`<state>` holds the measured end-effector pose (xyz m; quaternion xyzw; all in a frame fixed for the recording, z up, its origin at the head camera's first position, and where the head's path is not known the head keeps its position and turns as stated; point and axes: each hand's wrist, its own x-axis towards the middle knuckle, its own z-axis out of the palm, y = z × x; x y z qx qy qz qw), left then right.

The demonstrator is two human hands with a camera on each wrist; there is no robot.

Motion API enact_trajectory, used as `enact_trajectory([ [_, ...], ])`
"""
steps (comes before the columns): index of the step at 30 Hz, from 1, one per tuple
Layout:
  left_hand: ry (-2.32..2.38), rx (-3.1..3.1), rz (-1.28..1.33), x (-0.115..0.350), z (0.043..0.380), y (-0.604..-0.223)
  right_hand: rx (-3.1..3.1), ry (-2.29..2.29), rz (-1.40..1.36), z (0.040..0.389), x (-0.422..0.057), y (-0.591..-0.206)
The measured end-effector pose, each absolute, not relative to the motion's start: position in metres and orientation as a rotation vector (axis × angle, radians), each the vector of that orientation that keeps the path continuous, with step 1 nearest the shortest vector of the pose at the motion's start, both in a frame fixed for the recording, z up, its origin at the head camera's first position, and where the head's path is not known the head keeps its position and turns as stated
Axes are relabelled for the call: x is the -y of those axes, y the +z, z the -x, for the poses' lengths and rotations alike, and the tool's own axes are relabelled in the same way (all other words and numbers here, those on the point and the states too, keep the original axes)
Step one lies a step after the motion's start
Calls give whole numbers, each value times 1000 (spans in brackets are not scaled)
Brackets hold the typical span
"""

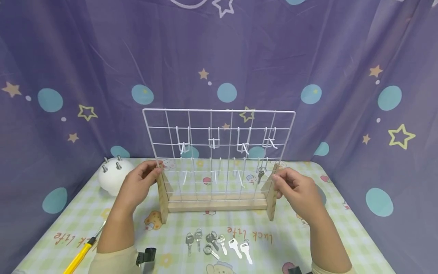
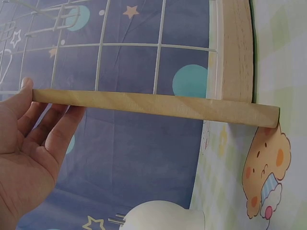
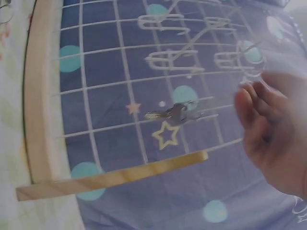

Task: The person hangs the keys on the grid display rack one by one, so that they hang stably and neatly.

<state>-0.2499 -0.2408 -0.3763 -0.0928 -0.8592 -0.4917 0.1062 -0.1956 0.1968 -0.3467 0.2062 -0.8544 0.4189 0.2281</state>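
Observation:
A white wire grid rack (image 1: 219, 158) stands upright on a wooden base (image 1: 219, 206) between two wooden side posts. White hooks hang on the grid in two rows. My left hand (image 1: 140, 184) grips the top of the left post (image 2: 158, 102), thumb on one side and fingers on the other. My right hand (image 1: 297, 192) overlaps the right post (image 1: 272, 201) in the head view. In the blurred right wrist view its loosely bent fingers (image 3: 243, 108) show apart from that post's end. A key (image 3: 172, 113) hangs from the lower right hook.
Several loose keys (image 1: 234, 247) lie on the checked tablecloth (image 1: 273, 255) in front of the rack. A screwdriver (image 1: 80, 257) with a yellow handle lies at front left. Behind my left arm sits a white rounded object (image 1: 114, 179) with metal pegs. A curtain (image 1: 219, 45) encloses the table.

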Motion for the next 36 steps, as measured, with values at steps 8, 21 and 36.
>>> enact_trajectory([
  [8,-1429,2537,252,241,253,-375,2898,918,-924,189,-176,-352],
  [21,-1441,2532,270,239,252,-375,3357,521,-828,195,-146,-401],
  [36,-1462,2515,276,241,251,-377,3511,582,-822,204,-138,-431],
])
